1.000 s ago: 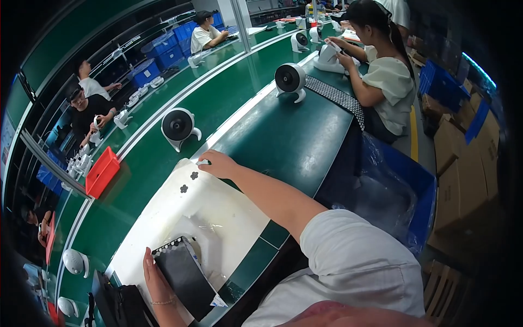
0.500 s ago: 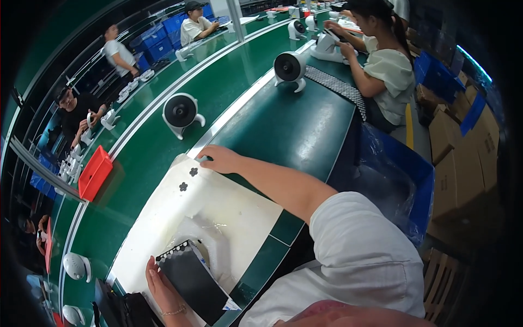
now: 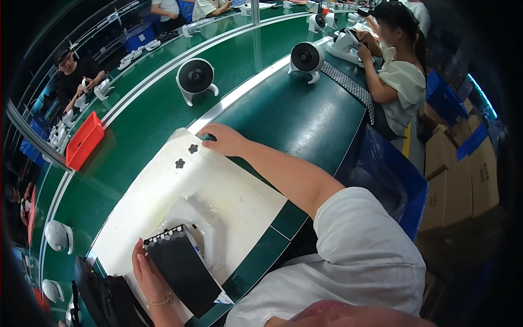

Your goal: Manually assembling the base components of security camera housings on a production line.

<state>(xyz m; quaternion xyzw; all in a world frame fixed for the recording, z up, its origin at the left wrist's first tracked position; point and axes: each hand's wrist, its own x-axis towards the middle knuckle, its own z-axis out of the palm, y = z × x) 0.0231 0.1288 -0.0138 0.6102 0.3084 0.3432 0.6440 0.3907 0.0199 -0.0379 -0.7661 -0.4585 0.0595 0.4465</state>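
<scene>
My left hand (image 3: 146, 270) holds a flat black sheet with a pale honeycomb-patterned edge (image 3: 182, 267) at the near end of a white foam mat (image 3: 218, 191). The sheet leans over a white foam block (image 3: 188, 215) on the mat. My right hand (image 3: 224, 139) reaches far forward, fingers resting at the mat's far corner on the green bench. Two small black flower-shaped pieces (image 3: 185, 156) lie on the mat just left of that hand.
Two small fans (image 3: 195, 79) (image 3: 306, 59) stand on the green conveyor bench. A red tray (image 3: 83, 140) sits left. A seated person (image 3: 400, 76) works at right beside a black perforated strip (image 3: 351, 87). Blue bin (image 3: 400, 180) and cardboard boxes (image 3: 463, 174) right.
The view has shifted, so the fans and mat sit lower and nearer. My right hand stays at the mat's far corner; my left hand keeps hold of the black sheet.
</scene>
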